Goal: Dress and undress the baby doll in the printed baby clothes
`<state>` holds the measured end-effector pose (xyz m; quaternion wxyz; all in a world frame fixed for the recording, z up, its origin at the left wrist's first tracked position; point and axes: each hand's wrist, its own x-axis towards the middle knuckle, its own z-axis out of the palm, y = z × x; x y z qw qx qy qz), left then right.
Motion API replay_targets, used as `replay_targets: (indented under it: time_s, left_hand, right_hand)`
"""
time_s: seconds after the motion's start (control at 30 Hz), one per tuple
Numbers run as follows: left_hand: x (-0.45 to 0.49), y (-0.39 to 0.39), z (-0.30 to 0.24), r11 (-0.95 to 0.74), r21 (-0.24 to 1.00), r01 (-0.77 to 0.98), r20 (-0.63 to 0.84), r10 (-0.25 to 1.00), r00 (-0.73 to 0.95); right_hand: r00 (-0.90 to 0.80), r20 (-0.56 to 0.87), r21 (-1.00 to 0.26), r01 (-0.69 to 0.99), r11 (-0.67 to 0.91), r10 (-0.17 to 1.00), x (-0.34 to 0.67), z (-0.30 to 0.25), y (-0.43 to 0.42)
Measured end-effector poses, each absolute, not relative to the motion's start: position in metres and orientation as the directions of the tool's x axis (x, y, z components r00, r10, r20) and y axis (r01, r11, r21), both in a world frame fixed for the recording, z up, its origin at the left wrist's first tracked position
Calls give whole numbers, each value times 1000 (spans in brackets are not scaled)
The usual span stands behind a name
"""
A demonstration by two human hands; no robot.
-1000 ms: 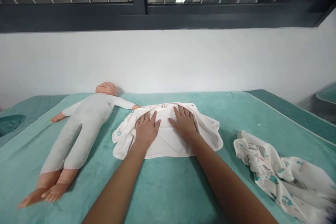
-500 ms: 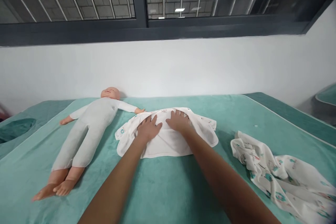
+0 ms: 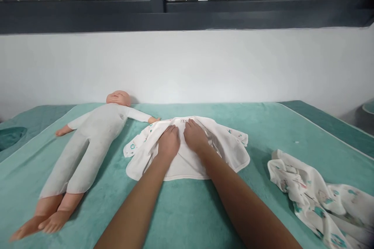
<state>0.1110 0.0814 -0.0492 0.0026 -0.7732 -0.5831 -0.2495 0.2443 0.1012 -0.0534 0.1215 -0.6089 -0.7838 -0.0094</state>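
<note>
A white baby shirt (image 3: pixel 184 167) with small prints on its sleeves lies spread in the middle of the green bed cover, its inner side and neck label showing. On its left part, just below the collar, my left hand (image 3: pixel 169 142) rests with fingers curled into the cloth. Close beside it, my right hand (image 3: pixel 195 136) is closed the same way on the right part, near the label. The fingertips are partly hidden. A baby doll (image 3: pixel 99 124) in a white body suit lies face up to the left, one hand close to the shirt's collar.
Crumpled printed white baby clothing (image 3: pixel 315 194) lies at the right. The green cover (image 3: pixel 187 214) stretches under everything to the white wall (image 3: pixel 204 66). A dark-framed window (image 3: pixel 157 15) with bars is above.
My hands have gone from spread flat fingers to curled ones, drawn closer together at the collar. The shirt's sides lie wider open. The view has tilted down slightly.
</note>
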Motion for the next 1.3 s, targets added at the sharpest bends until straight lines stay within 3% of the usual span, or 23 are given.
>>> replay_targets:
  time_s: [0.13,0.3,0.43,0.67,0.9,1.3]
  left_hand:
    - [109,89,-54,-322,301,898,342,915,213]
    - [108,94,-58,-287,321,902,273,940,202]
    - [107,92,-58,-240,343,908,308,942,132]
    - [102,89,-58,-230,365,902,343,934,99]
    - [101,91,-58,-219,325,920,300,946,119]
    - [100,103,-74,-259,294,920,192,959,209]
  right_hand:
    - [-291,188,-148,936,320,938,239,-55,101]
    - [-159,143,-185,965,184,977,236,-57,107]
    - [-92,136,-195,974,118,986,237,-57,109]
    - [-136,229,-243,951,192,964,257,-55,109]
    - [-109,133,-302,942,145,985,264,-57,116]
    - [-78,95,-259,961,101,992,257,-60,116]
